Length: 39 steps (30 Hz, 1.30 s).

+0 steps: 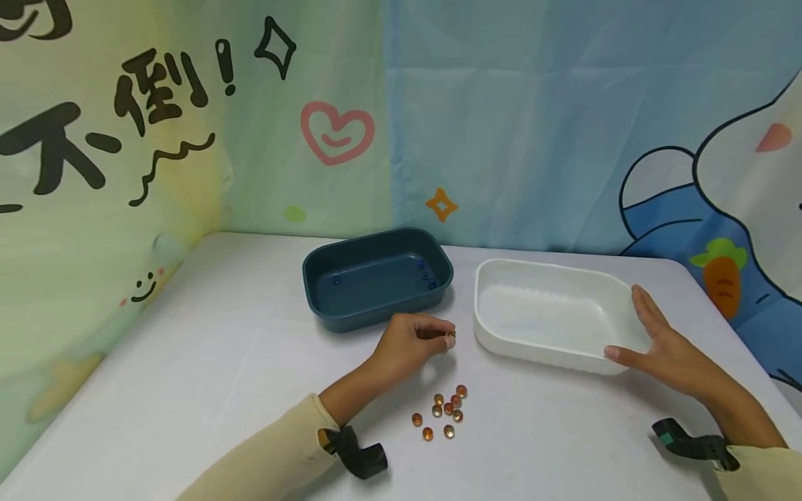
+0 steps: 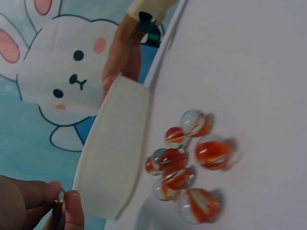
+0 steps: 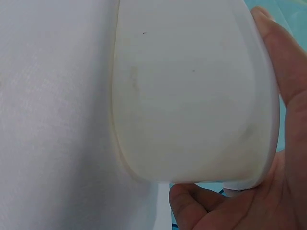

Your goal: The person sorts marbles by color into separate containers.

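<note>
Left hand [image 1: 407, 346] is pinching small glass marble [image 2: 61, 196], right hand [image 1: 675, 358] gripping oblong white plastic tray [image 1: 545, 351]; blue glass marbles [image 1: 432, 284] are occupying teal plastic tub [image 1: 370, 317], orange-swirled glass marbles [image 2: 212, 154] apparently awaiting transfer.

From my remote seat I read 不 [image 1: 50, 163], 倒 [image 1: 161, 94] and an exclamation mark [image 1: 224, 61], all thick black lettering on the yellow-green left part of the cloth backdrop [image 1: 269, 167]. Top left, another black character [image 1: 59, 17] (cropped by the frame, illegible to me); a cut-off black stroke [image 1: 9, 208] shows at the left edge.
</note>
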Motion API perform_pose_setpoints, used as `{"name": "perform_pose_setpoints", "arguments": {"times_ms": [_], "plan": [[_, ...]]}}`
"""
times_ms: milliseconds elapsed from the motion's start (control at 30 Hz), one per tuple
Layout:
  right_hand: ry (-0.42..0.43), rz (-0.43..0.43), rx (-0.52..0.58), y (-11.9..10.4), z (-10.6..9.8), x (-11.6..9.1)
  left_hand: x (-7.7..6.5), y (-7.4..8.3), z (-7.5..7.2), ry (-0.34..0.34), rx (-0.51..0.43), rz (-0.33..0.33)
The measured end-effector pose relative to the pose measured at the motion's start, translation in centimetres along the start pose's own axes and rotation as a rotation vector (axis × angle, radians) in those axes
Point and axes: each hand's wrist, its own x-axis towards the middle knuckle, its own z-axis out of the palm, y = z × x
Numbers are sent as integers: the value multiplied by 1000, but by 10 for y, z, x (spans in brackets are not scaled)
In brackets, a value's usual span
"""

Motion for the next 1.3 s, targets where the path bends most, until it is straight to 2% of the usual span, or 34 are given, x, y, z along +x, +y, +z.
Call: {"name": "perform_pose_setpoints", "arguments": {"times_ms": [133, 333, 600, 767, 900, 1067, 1300], "plan": [[-4, 3, 0, 1, -2, -1, 17, 3, 4, 24, -55, -23], [-14, -10, 31, 1, -1, 1, 33, 7, 5, 51, -150, -65], [-13, -22, 35, 2, 0, 1, 55, 13, 11, 55, -357, -166], [-8, -29, 38, 2, -1, 1, 69, 24, 19, 31, -382, -186], [-13, -30, 40, 3, -1, 1, 82, 28, 23, 37, -384, -218], [-21, -15, 30, 2, -2, 0, 98, 26, 30, 60, -394, -270], [-29, -9, 28, 1, -1, 2, 112, 28, 36, 123, -380, -293]]}}
